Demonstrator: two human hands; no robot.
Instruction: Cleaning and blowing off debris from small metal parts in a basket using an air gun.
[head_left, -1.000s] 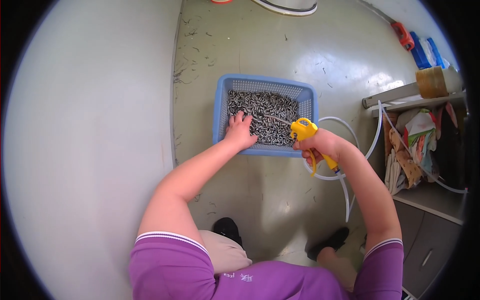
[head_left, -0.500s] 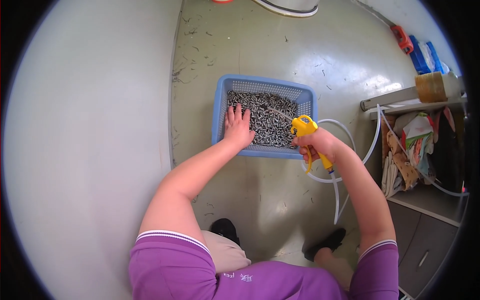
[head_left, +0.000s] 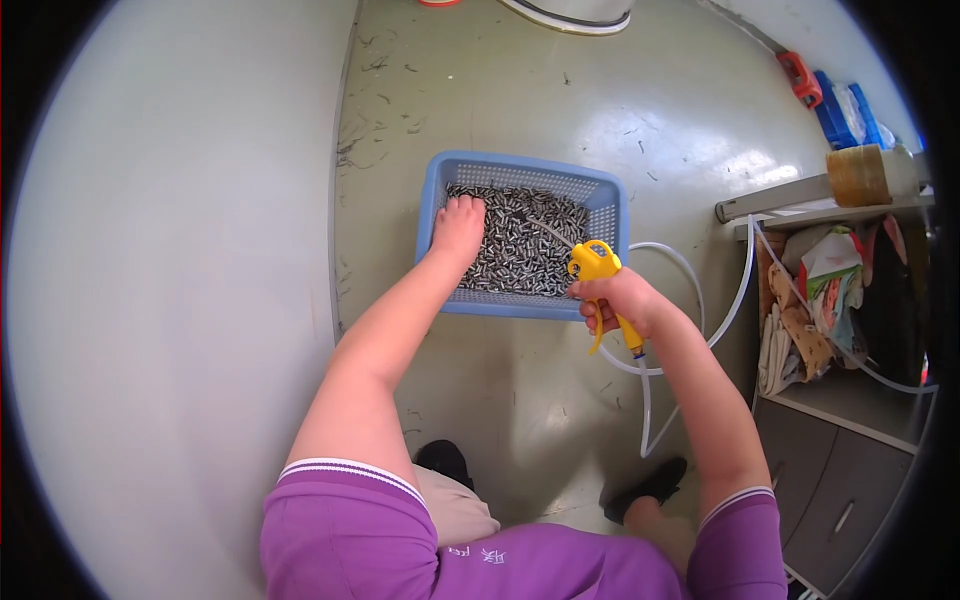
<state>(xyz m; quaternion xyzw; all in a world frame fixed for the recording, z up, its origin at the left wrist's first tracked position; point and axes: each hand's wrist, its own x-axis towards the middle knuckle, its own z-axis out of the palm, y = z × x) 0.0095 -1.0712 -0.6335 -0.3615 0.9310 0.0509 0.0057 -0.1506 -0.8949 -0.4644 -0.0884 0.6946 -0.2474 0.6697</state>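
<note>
A blue plastic basket [head_left: 622, 220] with perforated walls stands on the floor in front of me. Many small, shiny metal cylindrical pieces [head_left: 520, 255] cover its bottom. At the basket's left side, my left hand [head_left: 460, 228] reaches in among the pieces, its fingers close together and curled; what is under them is hidden. My right hand [head_left: 612, 298] grips a yellow air blow gun [head_left: 594, 262] over the basket's near right corner. The gun's thin metal nozzle points left and away, over the pieces. A clear hose [head_left: 646, 405] hangs from the handle's lower end.
A pale panel [head_left: 190, 280] rises along the left. On the right stands a cabinet [head_left: 810, 470] with cloths [head_left: 832, 275] on its open shelf and a tape roll [head_left: 858, 175] on top. Dark shavings [head_left: 372, 65] lie on the floor. The hose loops between basket and cabinet.
My left hand has moved left and slightly away from me, its spread fingers now drawn together and curled. The blow gun has shifted a little left with my right hand.
</note>
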